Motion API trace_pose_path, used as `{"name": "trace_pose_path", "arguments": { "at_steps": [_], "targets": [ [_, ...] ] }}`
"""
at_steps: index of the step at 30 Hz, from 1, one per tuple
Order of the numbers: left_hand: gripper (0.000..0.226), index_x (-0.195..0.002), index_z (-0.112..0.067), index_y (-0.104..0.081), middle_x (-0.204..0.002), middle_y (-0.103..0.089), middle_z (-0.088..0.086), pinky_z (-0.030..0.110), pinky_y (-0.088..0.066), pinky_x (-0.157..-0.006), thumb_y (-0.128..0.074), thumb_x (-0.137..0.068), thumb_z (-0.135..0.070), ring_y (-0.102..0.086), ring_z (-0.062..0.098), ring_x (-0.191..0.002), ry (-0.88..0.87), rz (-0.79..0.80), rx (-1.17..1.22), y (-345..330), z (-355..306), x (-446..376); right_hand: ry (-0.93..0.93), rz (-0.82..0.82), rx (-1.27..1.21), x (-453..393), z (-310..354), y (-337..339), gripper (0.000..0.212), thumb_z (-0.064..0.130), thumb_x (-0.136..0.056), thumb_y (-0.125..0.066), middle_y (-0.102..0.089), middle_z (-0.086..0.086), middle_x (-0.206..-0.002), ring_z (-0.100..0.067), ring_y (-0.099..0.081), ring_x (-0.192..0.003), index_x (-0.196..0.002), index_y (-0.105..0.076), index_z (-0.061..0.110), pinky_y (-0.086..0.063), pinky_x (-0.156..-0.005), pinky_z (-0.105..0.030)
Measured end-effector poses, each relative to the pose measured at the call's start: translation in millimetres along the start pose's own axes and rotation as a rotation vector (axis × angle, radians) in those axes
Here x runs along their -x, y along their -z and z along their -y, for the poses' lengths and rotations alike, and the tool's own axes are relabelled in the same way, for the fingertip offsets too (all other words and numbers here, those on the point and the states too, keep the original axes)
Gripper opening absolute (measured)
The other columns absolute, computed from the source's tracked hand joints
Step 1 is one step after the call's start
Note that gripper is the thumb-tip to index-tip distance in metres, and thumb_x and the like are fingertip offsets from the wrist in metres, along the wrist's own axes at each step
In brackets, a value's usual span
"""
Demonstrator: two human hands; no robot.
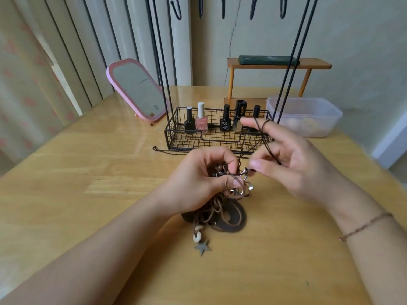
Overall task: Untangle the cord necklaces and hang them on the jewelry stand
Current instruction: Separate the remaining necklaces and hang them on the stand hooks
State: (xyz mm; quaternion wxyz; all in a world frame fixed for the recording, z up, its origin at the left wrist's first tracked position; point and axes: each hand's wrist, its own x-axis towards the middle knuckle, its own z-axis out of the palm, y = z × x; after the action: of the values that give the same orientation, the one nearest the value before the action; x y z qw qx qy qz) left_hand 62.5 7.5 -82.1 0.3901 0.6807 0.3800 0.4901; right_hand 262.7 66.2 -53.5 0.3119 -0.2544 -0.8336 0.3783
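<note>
At centre of the surface [88, 216]: my left hand [198, 183] grips the tangled cord necklaces [220, 208], fingers curled round the knot. Right hand [286, 155] pinches a dark cord [267, 148] looped over its forefinger. Still untangling; nothing hung. Next: tease that strand free, then up to the jewelry stand [217, 139] at 12 o'clock.

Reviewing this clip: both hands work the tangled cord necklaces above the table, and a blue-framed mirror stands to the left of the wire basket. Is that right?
Not quite. The head view shows the mirror has a pink frame, not blue. The rest holds: the left hand and right hand work the tangled cord necklaces above the table, and the mirror stands left of the wire basket.
</note>
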Motion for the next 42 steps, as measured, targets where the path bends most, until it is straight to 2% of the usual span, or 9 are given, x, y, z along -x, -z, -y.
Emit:
{"name": "trace_pose_path", "arguments": {
  "at_steps": [5,9,14,18,21,24,28,32,42],
  "targets": [
    [0.015,-0.084,-0.006,-0.058,-0.078,-0.067,0.003,0.027,-0.056,-0.067,-0.071,-0.083,0.002,-0.066,0.018,-0.068,0.046,0.076,-0.028,0,5,1,-0.032,0.055,-0.068,-2,-2,-2,0.062,0.015,-0.08,-0.065,-0.059,-0.001,-0.068,-0.036,-0.044,-0.062,-0.13,-0.052,0.049,-0.041,-0.059,-0.035],
    [0.018,-0.085,-0.007,-0.06,-0.082,-0.068,0.004,0.028,-0.056,-0.075,-0.074,-0.08,0.003,-0.069,0.016,-0.075,0.068,0.1,-0.019,0,5,1,-0.018,-0.092,-0.128,-7,-3,-11,0.06,0.001,-0.086,-0.065,-0.064,-0.002,-0.07,-0.037,-0.055,-0.069,-0.127,-0.051,0.042,-0.047,-0.065,-0.042],
    [0.012,-0.09,-0.006,-0.065,-0.085,-0.066,0.0,0.044,-0.056,-0.078,-0.074,-0.083,-0.005,-0.066,0.021,-0.077,0.069,0.076,0.042,-3,4,3,-0.008,-0.255,-0.278,-9,-2,-22,0.049,-0.009,-0.089,-0.06,-0.063,-0.006,-0.068,-0.004,-0.055,-0.055,-0.117,-0.049,0.029,-0.041,-0.056,-0.012],
    [0.017,-0.092,0.004,-0.066,-0.084,-0.065,0.0,0.034,-0.052,-0.074,-0.069,-0.088,-0.013,-0.062,0.019,-0.076,0.049,0.024,0.068,-1,5,1,0.011,-0.367,-0.236,-10,-3,-29,0.048,-0.004,-0.088,-0.063,-0.068,-0.005,-0.071,-0.024,-0.061,-0.065,-0.111,-0.048,0.034,-0.05,-0.061,-0.029],
    [0.023,-0.09,-0.004,-0.075,-0.094,-0.065,-0.006,0.025,-0.047,-0.084,-0.066,-0.086,-0.024,-0.062,0.01,-0.093,0.002,-0.056,-0.099,-1,7,1,-0.005,-0.44,-0.205,-10,-4,-33,0.047,-0.002,-0.086,-0.067,-0.07,-0.009,-0.073,-0.038,-0.059,-0.068,-0.109,-0.049,0.035,-0.049,-0.061,-0.039],
    [0.02,-0.092,-0.017,-0.079,-0.117,-0.06,-0.003,0.017,-0.043,-0.09,-0.061,-0.083,-0.022,-0.056,0.008,-0.117,0.015,-0.072,-0.207,-1,3,3,0.001,-0.482,-0.164,-9,-3,-36,0.047,0.0,-0.085,-0.068,-0.07,-0.005,-0.07,-0.023,-0.056,-0.057,-0.108,-0.048,0.036,-0.047,-0.058,-0.029],
    [0.033,-0.109,-0.023,-0.076,-0.135,-0.047,-0.003,0.028,-0.039,-0.103,-0.059,-0.084,-0.036,-0.044,0.009,-0.131,0.002,0.021,-0.34,-3,0,7,0.046,-0.483,-0.023,-7,0,-38,0.046,0.002,-0.086,-0.068,-0.068,0.001,-0.067,-0.007,-0.055,-0.051,-0.11,-0.048,0.036,-0.045,-0.054,-0.019],
    [0.038,-0.129,-0.035,-0.062,-0.144,-0.034,-0.009,0.041,-0.041,-0.107,-0.06,-0.092,-0.039,-0.048,0.009,-0.127,-0.04,0.095,-0.574,-6,0,11,0.051,-0.483,0.075,-5,8,-33,0.043,0.0,-0.084,-0.07,-0.067,0.002,-0.065,-0.002,-0.053,-0.049,-0.111,-0.051,0.028,-0.039,-0.051,-0.007],
    [0.052,-0.141,-0.048,-0.043,-0.141,-0.031,-0.014,0.04,-0.054,-0.078,-0.054,-0.09,-0.054,-0.059,0.015,-0.088,-0.091,0.158,-0.863,-6,-4,10,-0.123,-0.402,0.118,-6,7,-10,0.046,0.01,-0.08,-0.076,-0.073,0.005,-0.073,-0.007,-0.06,-0.057,-0.109,-0.055,0.039,-0.051,-0.058,-0.03]
  ]
}}
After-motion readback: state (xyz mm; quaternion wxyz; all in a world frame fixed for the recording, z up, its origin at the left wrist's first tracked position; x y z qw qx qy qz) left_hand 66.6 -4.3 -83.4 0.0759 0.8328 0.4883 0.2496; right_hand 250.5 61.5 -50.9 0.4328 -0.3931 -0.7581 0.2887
